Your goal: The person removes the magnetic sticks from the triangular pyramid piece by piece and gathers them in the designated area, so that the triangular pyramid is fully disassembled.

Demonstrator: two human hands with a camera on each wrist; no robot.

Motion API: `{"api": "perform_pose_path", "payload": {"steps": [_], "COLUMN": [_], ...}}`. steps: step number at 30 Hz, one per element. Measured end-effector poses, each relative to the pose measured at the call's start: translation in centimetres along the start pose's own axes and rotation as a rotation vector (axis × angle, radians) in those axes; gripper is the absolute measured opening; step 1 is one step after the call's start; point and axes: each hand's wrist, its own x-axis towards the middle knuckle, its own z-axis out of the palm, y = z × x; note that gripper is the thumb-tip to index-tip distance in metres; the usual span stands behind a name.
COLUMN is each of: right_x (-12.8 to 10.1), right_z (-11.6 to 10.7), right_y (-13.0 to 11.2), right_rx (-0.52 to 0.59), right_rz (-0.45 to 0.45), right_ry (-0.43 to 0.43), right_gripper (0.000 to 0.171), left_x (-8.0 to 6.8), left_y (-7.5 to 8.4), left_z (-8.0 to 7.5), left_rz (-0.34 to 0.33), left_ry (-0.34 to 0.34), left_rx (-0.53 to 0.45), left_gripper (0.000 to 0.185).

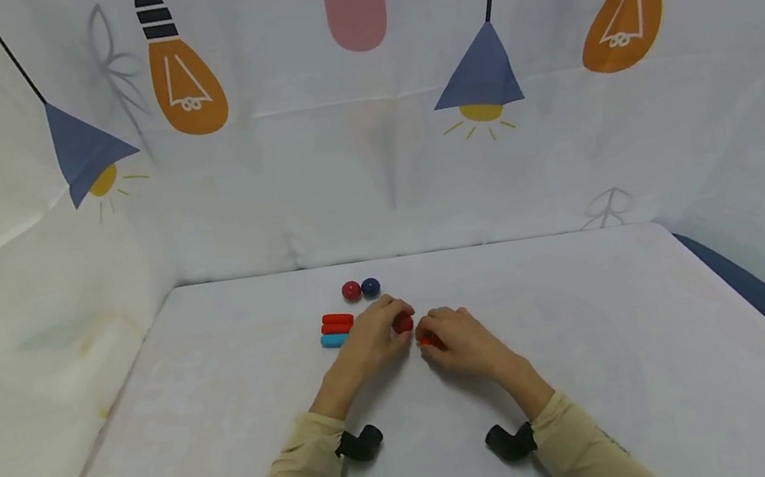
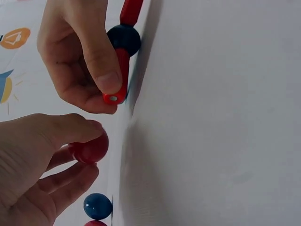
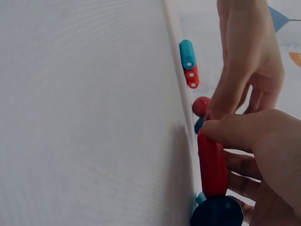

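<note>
In the head view my left hand pinches a red ball between thumb and fingers, over the middle of the table. Just to its right, my right hand grips a red rod, whose near end points toward the red ball. A dark blue ball is joined to this rod's other end. From that ball another red rod runs on, as the left wrist view shows. Part of a light blue piece peeks out beside the dark blue ball. A small gap separates the two hands.
Left of my left hand lie two red rods and a light blue rod, side by side. Behind them a loose red ball and a dark blue ball sit together on the white table. A printed cloth hangs behind.
</note>
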Motion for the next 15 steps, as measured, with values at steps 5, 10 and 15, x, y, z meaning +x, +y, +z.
{"api": "perform_pose_path", "payload": {"steps": [5, 10, 15], "right_x": [0.1, 0.0, -0.1], "right_z": [0.0, 0.1, 0.2], "right_y": [0.1, -0.1, -0.3], "right_rx": [0.004, 0.025, 0.03], "right_rz": [-0.011, -0.035, -0.055], "right_ry": [-0.007, -0.018, -0.004], "right_gripper": [0.011, 0.009, 0.008], "left_x": [1.7, 2.9, 3.8], "left_y": [-0.4, -1.1, -1.7], "left_z": [-0.5, -0.9, -1.1], "left_rz": [0.02, 0.026, 0.052], "left_ry": [0.05, 0.123, 0.153], "left_rx": [0.053, 0.154, 0.183], "left_gripper": [0.032, 0.03, 0.029]}}
